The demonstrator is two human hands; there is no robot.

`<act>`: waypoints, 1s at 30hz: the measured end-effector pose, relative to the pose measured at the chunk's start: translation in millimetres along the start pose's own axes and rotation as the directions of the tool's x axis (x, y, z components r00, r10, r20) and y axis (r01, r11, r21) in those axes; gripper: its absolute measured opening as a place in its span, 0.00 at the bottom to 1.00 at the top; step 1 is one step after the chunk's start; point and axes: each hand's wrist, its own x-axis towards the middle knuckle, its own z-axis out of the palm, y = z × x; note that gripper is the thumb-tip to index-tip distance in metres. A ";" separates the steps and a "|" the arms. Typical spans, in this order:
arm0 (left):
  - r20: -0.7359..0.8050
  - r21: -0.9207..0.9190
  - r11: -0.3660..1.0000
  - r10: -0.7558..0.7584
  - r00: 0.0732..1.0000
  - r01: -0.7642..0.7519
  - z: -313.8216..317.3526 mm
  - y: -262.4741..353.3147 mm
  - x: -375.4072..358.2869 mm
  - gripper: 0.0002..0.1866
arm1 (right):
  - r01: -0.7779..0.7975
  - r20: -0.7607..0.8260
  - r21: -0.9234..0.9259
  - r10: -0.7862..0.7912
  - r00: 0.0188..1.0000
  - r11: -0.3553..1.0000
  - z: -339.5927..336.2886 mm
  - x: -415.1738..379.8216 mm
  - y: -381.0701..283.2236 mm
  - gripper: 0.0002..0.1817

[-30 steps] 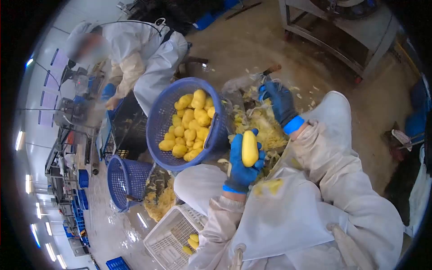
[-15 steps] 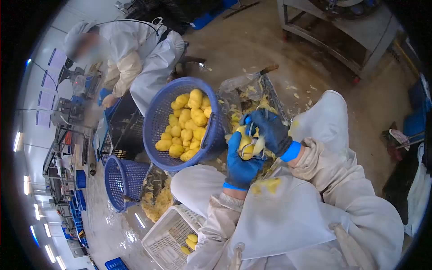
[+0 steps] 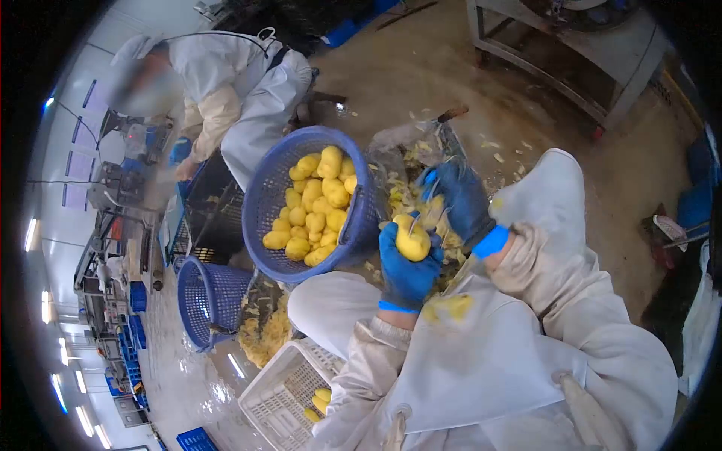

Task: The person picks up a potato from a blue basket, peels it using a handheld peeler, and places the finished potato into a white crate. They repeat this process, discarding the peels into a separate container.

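My left hand (image 3: 407, 276), in a blue glove, is closed around a yellow potato (image 3: 413, 243) from below and the left. Its upper face looks smooth and peeled. Just above and to the right, my gloved right hand (image 3: 462, 201) grips a peeler (image 3: 434, 216), mostly hidden by the fingers and blurred. Behind both hands lies a peel-filled bin (image 3: 456, 147) with pale scraps in it. To the left, a blue perforated basket (image 3: 256, 199) holds many yellow potatoes (image 3: 317, 203).
A white crate (image 3: 272, 391) with a few potatoes stands by my left leg. Beyond it are a smaller blue basket (image 3: 197, 304) and a heap of peelings (image 3: 268, 331). A co-worker (image 3: 226, 98) in white bends over at upper left. A metal stand (image 3: 556, 60) is at upper right.
My right hand has lifted slightly up and away from the potato, taking the peeler with it. The potato now shows more fully in my left hand.
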 end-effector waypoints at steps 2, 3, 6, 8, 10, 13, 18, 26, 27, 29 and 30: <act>-0.054 -0.040 0.999 0.008 0.999 -0.010 14.2 -1.7 2.2 0.21 | -0.055 0.089 -0.130 0.067 0.994 0.990 -3.2 -3.7 21.3 0.18; -0.069 -0.071 0.997 -0.011 0.998 0.006 19.3 -3.0 -0.5 0.20 | -0.015 0.000 -0.168 0.015 1.000 0.986 -8.9 2.9 23.5 0.18; -0.044 -0.114 0.993 -0.049 0.998 0.043 9.0 1.2 1.5 0.17 | 0.044 -0.056 -0.181 -0.055 0.997 0.983 -17.5 15.0 7.3 0.18; -0.162 -0.104 0.993 0.042 0.986 -0.059 14.1 -2.0 5.0 0.17 | -0.110 -0.008 -0.001 0.110 0.994 0.994 -2.3 -4.1 3.2 0.18; -0.024 -0.005 1.000 -0.003 1.000 0.003 4.8 -0.2 8.4 0.17 | -0.091 0.071 0.036 0.088 0.994 0.995 -1.7 -5.9 18.7 0.19; -0.075 -0.035 0.999 0.018 0.997 -0.021 -2.2 -0.3 6.2 0.18 | 0.038 -0.064 -0.045 -0.041 0.997 0.998 -28.8 24.4 21.6 0.18; 0.041 0.027 1.000 -0.004 0.999 0.003 5.1 -0.1 4.7 0.19 | -0.262 0.138 -0.060 0.268 0.954 0.963 -1.6 9.7 0.5 0.18; 0.006 0.317 0.943 0.101 0.995 -0.098 2.7 -8.8 -1.9 0.24 | -0.327 0.166 -0.071 0.334 0.928 0.942 -10.1 21.3 21.8 0.15; 0.043 0.232 0.973 0.006 0.999 -0.015 5.3 -2.7 -3.5 0.24 | -0.188 0.026 -0.084 0.191 0.981 0.978 -26.0 39.1 31.1 0.14; 0.072 0.277 0.960 0.021 0.997 -0.040 9.3 1.1 -6.7 0.24 | -0.020 -0.033 0.104 0.023 0.999 0.994 -43.6 59.5 30.1 0.13; 0.101 0.309 0.949 0.027 0.994 -0.057 9.5 0.2 -7.7 0.25 | -0.022 -0.033 0.104 0.026 0.999 0.994 -40.0 53.5 40.9 0.13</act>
